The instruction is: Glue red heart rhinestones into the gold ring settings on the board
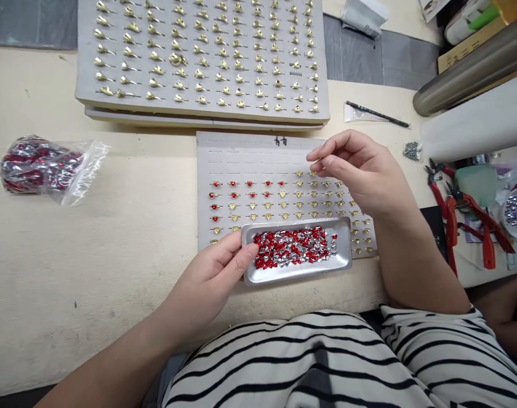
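Observation:
My left hand (213, 266) grips the left end of a shallow silver tray (344, 241), its thumb over the rim. Inside the tray lies a heap of small red stones (290, 246) with silvery backs. Under and behind it is a light grey slotted board (228, 148) holding rows of gold-coloured rings (285, 216). Several rings at the board's left side carry a red stone. Above the board's right part is my right hand (360, 170), thumb and fingers drawn together in a pinch. Whatever may be between those fingertips is too small to make out.
A larger foam board (82, 68) full of gold-coloured rings lies at the back. On the left sits a zip bag (41, 164) of red stones. Red-handled pliers (487, 226), a dark thin stick (377, 113) and a large roll (479, 62) are at the right.

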The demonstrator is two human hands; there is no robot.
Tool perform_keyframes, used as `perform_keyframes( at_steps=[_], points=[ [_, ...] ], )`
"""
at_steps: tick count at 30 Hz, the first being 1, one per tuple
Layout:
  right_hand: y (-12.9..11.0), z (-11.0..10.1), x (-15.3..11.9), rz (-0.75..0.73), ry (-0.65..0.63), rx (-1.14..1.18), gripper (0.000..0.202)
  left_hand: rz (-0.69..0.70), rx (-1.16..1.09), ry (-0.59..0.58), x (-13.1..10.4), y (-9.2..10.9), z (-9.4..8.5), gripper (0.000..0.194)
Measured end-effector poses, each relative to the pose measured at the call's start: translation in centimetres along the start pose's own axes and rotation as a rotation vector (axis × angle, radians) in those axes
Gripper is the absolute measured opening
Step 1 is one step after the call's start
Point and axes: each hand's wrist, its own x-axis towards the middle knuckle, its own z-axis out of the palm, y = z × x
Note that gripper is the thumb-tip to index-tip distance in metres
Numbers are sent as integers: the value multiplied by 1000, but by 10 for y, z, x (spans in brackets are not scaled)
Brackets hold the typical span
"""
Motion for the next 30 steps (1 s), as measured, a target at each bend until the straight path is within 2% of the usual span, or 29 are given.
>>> perform_keyframes(
  at_steps=[9,18,22,26,30],
  points=[
    [-3,1,0,-8,35,-105,13,-32,-1,-9,0,0,1,40],
    [-2,1,-1,-37,38,-95,6,1,-20,-14,0,2,2,37],
    [-10,-3,-4,-86,45,-293,6,19,-89,-43,1,4,4,33],
    [-22,0,4,-200,-56,-578,10,23,-129,-78,2,3,5,34],
    [-25,21,32,-310,-221,-735,16,56,-120,-105,4,1,4,34]
  ],
)
